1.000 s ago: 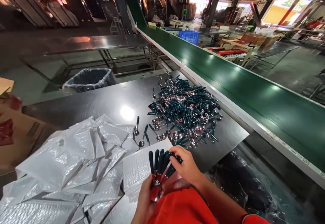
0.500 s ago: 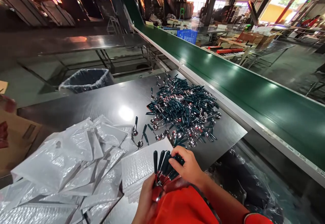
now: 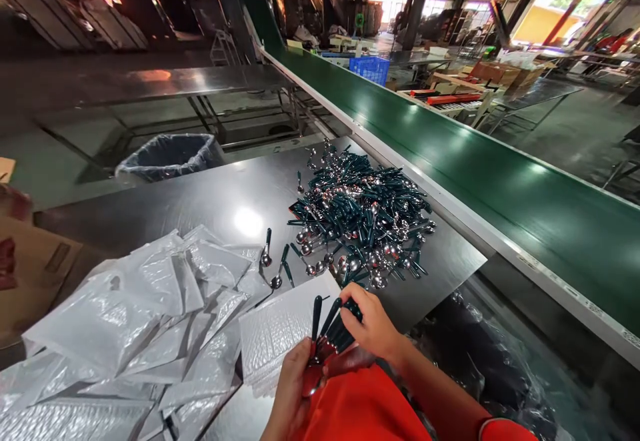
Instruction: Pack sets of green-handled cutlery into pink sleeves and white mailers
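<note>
In front of my body, my left hand [image 3: 294, 375] is closed around the bowl ends of several dark-handled spoons [image 3: 317, 317], whose handles fan upward. My right hand [image 3: 369, 317] pinches the handles on the right side of that bunch. Some bowls are hidden inside the left palm. A stack of white bubble mailers [image 3: 275, 331] lies just left of and beyond the hands. Farther out, a large pile of the same spoons [image 3: 360, 207] covers part of the metal table. A few loose spoons [image 3: 276, 281] rest between the pile and the mailers.
A heap of white padded bags [image 3: 135, 307] spreads across the left of the metal table [image 3: 210, 194]. Behind runs a green conveyor belt [image 3: 425, 124]. A lined bin [image 3: 170, 157] stands past the far edge, a cardboard box [image 3: 35, 281] at left, dark plastic bags [image 3: 480, 347] at right.
Handles that stood fanned out at the left of the bunch have shifted right, gathered toward my right hand's fingers. One handle now stands apart on the left. Both hands keep nearly the same place.
</note>
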`<state>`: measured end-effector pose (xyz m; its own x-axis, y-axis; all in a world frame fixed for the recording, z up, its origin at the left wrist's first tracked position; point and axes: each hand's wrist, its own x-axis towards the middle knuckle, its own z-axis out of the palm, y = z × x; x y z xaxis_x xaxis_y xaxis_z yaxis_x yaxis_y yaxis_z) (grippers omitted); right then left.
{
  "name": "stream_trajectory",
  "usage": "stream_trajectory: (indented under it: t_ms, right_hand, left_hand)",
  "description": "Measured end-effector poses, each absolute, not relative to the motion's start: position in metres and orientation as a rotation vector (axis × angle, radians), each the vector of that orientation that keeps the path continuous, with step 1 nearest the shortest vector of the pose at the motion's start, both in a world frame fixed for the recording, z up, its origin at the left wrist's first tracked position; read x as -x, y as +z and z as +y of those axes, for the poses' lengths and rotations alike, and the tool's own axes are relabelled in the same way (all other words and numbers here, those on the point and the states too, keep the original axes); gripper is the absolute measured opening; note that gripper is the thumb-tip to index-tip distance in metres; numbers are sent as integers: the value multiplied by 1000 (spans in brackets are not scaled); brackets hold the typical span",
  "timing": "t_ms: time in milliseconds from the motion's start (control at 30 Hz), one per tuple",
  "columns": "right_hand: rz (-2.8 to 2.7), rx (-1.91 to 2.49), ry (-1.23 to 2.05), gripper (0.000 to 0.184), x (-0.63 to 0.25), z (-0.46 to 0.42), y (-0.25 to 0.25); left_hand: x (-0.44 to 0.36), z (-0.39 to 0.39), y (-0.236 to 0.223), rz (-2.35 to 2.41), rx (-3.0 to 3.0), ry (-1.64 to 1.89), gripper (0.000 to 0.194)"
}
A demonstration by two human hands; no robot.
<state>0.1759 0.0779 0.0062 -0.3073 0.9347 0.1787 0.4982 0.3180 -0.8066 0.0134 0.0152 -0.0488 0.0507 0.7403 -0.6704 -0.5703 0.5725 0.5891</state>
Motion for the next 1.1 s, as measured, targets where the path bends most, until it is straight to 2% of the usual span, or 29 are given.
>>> stream_trajectory:
  t_ms: [100,133,167,300,500,600,667,767,833,967,1100]
  right_hand:
    - [-2012,1232,939,55,-181,79,7]
    - [-2062,1213,941,61,-182,80,8]
    - [-2114,1192,935,58,-183,81,8]
    - [-2095,1186,921,28,-182,84,3]
    - [-1708,1367,1072,17,-185,81,-22]
    - [-1564,1409,1268,16,-190,83,-34]
    - [-1429,1460,1384,18,-197,87,-43]
    - [-1098,1591,1474,25,-214,95,-58]
    - [-910,1656,1429,30,-230,100,-68]
    - [-745,1702,1280,36,-261,106,-81]
    - [-648,1716,1219,39,-270,100,-86]
  left_hand:
    - [-11,14,-54,1105,-315,944,52]
    - [-11,14,-55,1103,-353,923,52]
    - [-10,14,-57,1106,-384,905,51]
    - [-9,15,-59,1141,-459,899,50]
    - [-13,20,-55,1264,-427,851,50]
    - [-13,24,-57,1255,-385,731,49]
    - [-10,32,-59,1239,-413,642,55]
    - [0,56,-64,1330,-815,580,66]
    - [6,79,-70,1417,-1161,575,56]
    - [8,126,-87,1365,-1641,418,15]
    - [-5,157,-101,1189,-1994,180,17]
